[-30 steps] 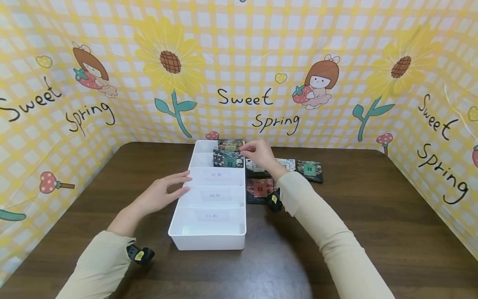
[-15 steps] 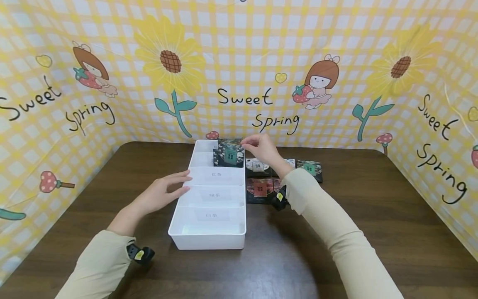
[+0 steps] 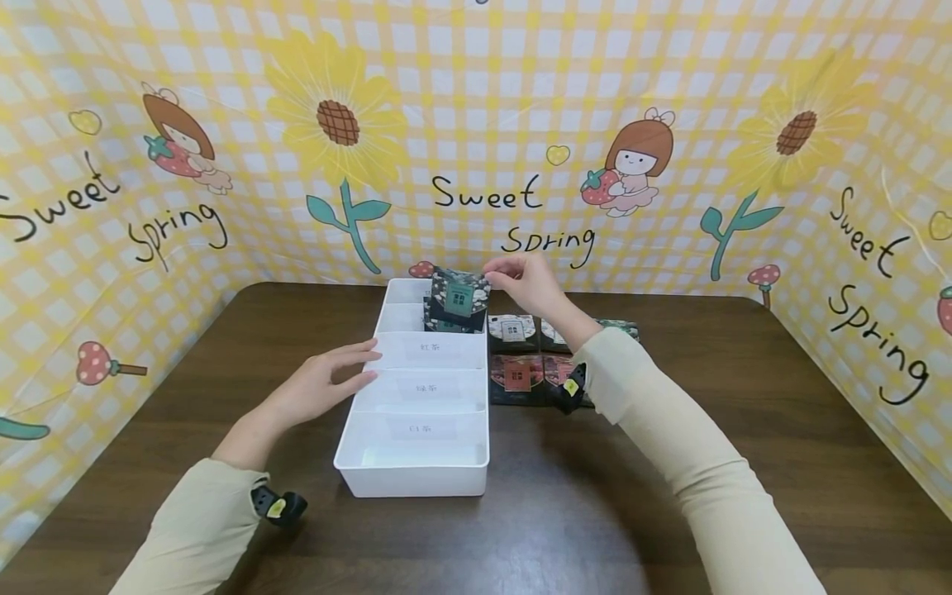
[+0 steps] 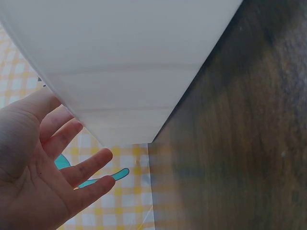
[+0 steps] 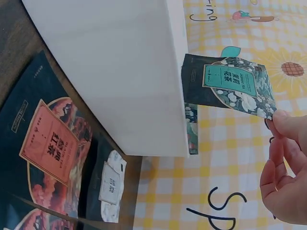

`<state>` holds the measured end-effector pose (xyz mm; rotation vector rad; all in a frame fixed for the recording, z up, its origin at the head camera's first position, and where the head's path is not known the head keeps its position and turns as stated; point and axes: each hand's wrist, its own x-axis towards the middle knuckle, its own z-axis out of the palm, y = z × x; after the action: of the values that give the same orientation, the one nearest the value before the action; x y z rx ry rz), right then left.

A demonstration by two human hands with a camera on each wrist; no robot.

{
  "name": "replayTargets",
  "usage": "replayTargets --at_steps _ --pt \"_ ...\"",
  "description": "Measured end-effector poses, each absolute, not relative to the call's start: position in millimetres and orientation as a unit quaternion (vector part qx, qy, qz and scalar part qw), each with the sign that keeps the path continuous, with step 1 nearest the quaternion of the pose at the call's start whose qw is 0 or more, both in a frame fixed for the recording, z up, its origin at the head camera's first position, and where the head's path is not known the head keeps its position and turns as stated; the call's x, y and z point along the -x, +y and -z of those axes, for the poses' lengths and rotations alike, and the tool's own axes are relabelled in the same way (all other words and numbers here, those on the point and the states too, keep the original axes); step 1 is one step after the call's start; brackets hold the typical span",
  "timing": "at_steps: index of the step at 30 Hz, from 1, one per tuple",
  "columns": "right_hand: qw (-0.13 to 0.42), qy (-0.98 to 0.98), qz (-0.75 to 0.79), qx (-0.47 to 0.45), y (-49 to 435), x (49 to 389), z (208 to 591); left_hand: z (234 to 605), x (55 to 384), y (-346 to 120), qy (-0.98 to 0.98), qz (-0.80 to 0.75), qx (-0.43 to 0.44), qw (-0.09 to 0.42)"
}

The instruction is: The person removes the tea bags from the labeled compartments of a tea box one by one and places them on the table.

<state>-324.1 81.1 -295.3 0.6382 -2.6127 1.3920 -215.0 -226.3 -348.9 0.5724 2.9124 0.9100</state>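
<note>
While we pinch the green-labelled packet (image 3: 459, 299) by its upper right corner, between thumb and fingertip, the other fingers of our right hand (image 3: 524, 285) curl loosely and hold nothing more. The packet is near the centre of the head view, just left of that hand, over the far compartments of the white box (image 3: 420, 482). In the right wrist view its long axis runs nearly sideways, from the box's rim toward the hand at right; we cannot tell whether its lower edge is below that rim. Our left hand (image 3: 320, 384), farther from the packet, has its fingers spread, gripping nothing, the tips touching the box's left rim.
</note>
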Motion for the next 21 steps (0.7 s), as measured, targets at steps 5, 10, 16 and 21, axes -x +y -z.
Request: replayTargets --at_steps 5,10,16,21 --pt "0.061 -0.858 -0.465 -0.209 87 320 289 349 216 -226 0.938 -0.295 -0.181 0.023" --pt "0.070 -0.865 -0.455 -0.201 94 318 285 349 216 -226 0.937 -0.296 -0.182 0.022" --pt "0.081 -0.869 -0.448 -0.195 101 314 280 349 215 -226 0.936 -0.298 -0.184 0.020" --pt "0.086 -0.869 -0.445 -0.202 106 312 278 348 214 -226 0.936 -0.298 -0.186 0.018"
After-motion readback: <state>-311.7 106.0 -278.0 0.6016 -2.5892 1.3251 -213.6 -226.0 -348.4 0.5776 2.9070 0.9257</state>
